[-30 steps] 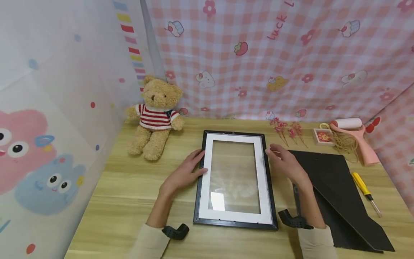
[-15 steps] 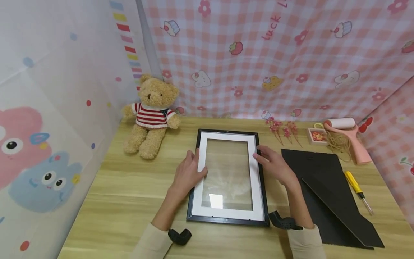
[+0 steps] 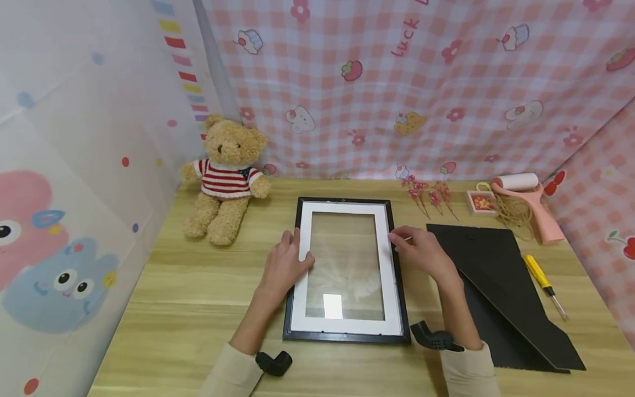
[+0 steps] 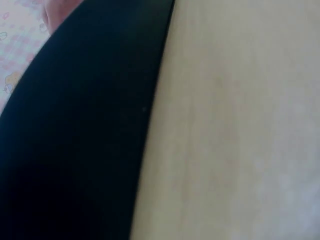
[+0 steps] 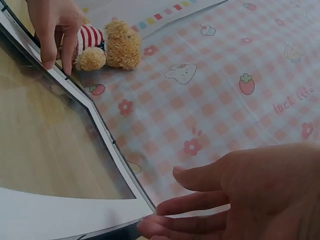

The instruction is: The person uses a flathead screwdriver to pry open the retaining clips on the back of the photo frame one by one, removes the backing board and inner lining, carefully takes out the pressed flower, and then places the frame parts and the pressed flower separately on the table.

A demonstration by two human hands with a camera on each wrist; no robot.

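Observation:
A black picture frame [image 3: 347, 339] with a white mat [image 3: 300, 286] and clear glass [image 3: 347, 264] lies on the table between the hands. The left hand [image 3: 281, 267] rests on its left side, thumb over the mat and a finger along the black edge; in the right wrist view those left fingertips point down on the frame's rim. The fingertips of the right hand [image 3: 421, 251] are at the frame's right edge. In the right wrist view the right hand [image 5: 250, 192] has its thumb held apart, with fingertips right at a frame corner. A blurred dark shape [image 4: 75, 125] fills much of the left wrist view.
A teddy bear [image 3: 225, 182] sits at back left. To the right lie black backing boards [image 3: 481, 248] and a yellow screwdriver [image 3: 538, 273]. Pink dried flowers [image 3: 421, 190], a small box [image 3: 481, 203], twine [image 3: 513, 209] and a pink lint roller [image 3: 538, 209] stand along the back.
The left hand has moved further over the frame's left side, its thumb now above the mat. The right fingertips have come in to the right edge. The head view has shifted slightly.

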